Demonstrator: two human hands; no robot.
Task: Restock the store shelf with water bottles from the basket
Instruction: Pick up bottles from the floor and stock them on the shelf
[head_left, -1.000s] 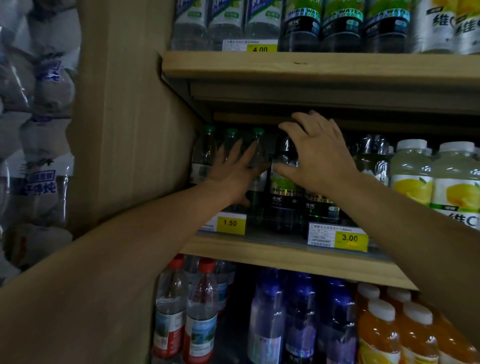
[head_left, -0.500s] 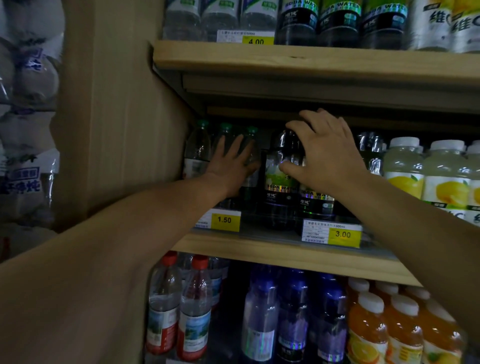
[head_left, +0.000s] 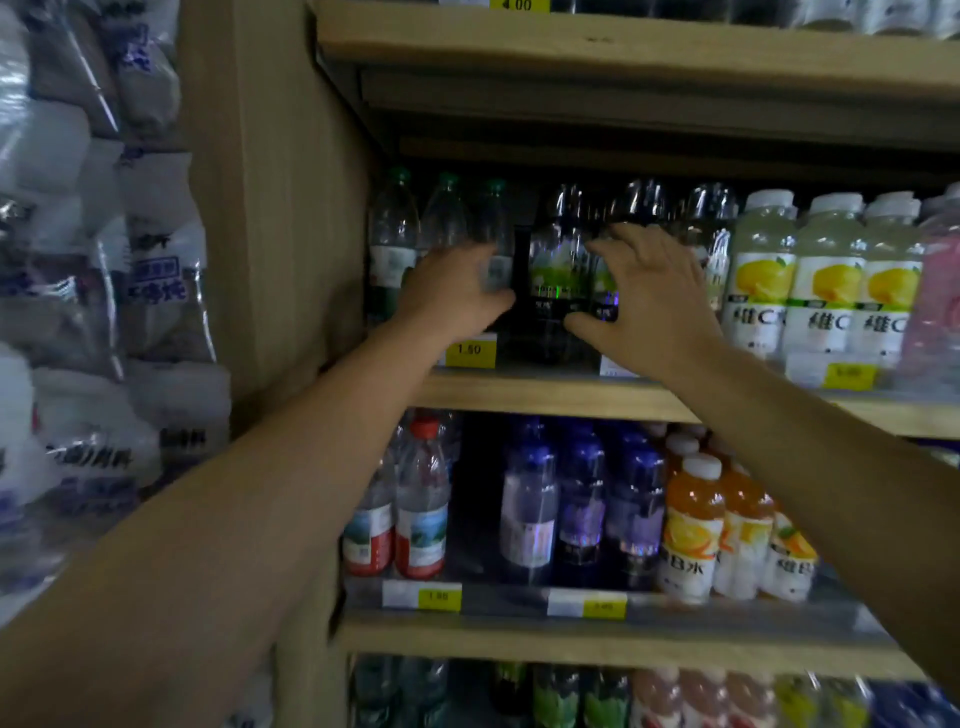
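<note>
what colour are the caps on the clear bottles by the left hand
Green caps on the clear plastic water bottles, seen in the head view, above the left hand.

Wooden shelf (head_left: 545, 397) carries green-capped water bottles (head_left: 441, 228), dark bottles (head_left: 558, 270), lemon drinks (head_left: 821, 280).

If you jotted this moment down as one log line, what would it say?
stage: arranging bottles on middle shelf | left hand: at clear green-capped bottles | right hand: fingers spread, by dark green-label bottle | basket: not in view

- Three green-capped clear bottles (head_left: 444, 223) are seen on the middle shelf.
- Three lemon drink bottles (head_left: 826, 275) are counted beside them.
- Two red-capped bottles (head_left: 421, 514) are seen below.
- Two hands are raised: left hand (head_left: 452, 291), right hand (head_left: 649, 301).
</note>
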